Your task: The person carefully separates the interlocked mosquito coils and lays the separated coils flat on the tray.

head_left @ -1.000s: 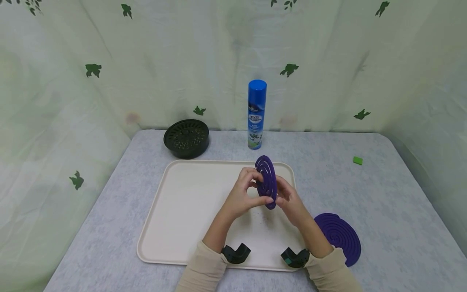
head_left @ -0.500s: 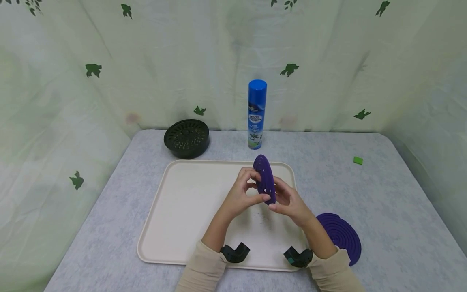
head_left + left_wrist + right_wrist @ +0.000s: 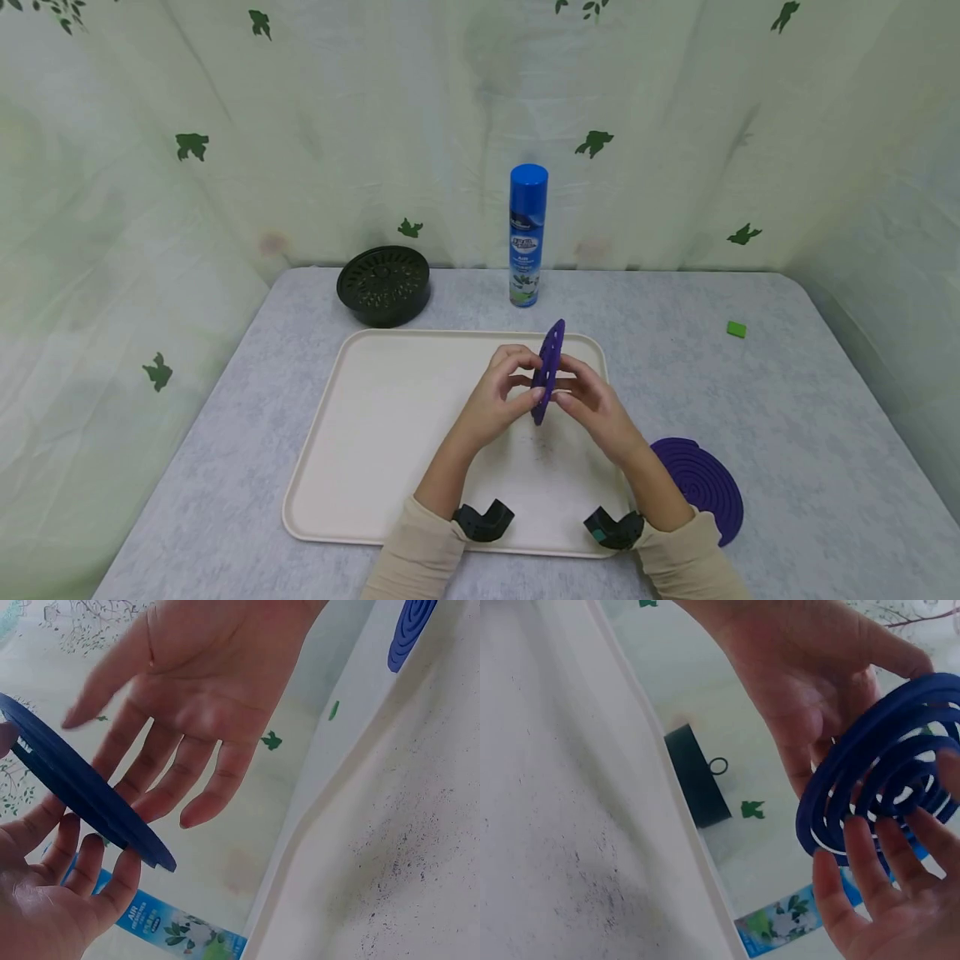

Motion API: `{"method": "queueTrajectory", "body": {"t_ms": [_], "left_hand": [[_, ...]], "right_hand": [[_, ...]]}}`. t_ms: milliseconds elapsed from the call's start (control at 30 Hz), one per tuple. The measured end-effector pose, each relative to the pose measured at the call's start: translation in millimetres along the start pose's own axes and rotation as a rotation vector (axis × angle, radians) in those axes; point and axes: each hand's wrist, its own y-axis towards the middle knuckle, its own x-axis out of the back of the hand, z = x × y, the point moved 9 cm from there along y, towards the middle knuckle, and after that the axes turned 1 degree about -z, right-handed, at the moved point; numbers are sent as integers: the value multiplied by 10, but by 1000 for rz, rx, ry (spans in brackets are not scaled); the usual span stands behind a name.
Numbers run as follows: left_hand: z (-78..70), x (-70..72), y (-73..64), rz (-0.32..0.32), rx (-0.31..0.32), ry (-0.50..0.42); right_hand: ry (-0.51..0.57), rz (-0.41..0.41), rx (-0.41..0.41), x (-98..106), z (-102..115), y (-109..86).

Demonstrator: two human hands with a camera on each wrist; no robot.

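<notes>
A purple mosquito coil [image 3: 550, 367] is held up over the tray, nearly edge-on in the head view; its spiral rings show in the right wrist view. My left hand [image 3: 495, 396] pinches it at the near side, thumb on the lower edge and fingers along the face. On the other face, my right hand [image 3: 596, 408] has its fingers extended, fingertips right at the rings of the coil [image 3: 877, 772]. The left wrist view shows the right palm [image 3: 210, 682] spread, its thumb apart from the coil. Another purple coil [image 3: 701, 483] lies on the table, partly behind my right forearm.
A cream tray [image 3: 360, 433] lies under my hands, with dark crumbs [image 3: 397, 855] scattered on it. Behind it stand a round black pierced holder [image 3: 384, 285] and a blue air freshener can [image 3: 528, 237]. A small green block [image 3: 736, 330] lies at the back right.
The coil has turned from showing its face to nearly edge-on, its top now leaning right. My right thumb has come away from its lower edge, while the left hand keeps its grip.
</notes>
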Motion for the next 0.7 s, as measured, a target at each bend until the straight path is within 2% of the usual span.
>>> {"method": "queueTrajectory", "body": {"t_ms": [133,267,467,600,700], "left_hand": [[-9,-36,-6,26,-4,-7],[-1,-68,-14,56,-3,-17],[-18,-92,-27,96,-22,-39],[-73,-120,-35,127,-30,-14],[-99,-127,-35,131,-13,22]], "right_hand": [[38,-87,37,46,19,12],[93,-116,61,67,29,9],[80,-78,46,72,40,-9],[41,-44,42,57,48,-13],[15,-10,44,24,56,-14]]}}
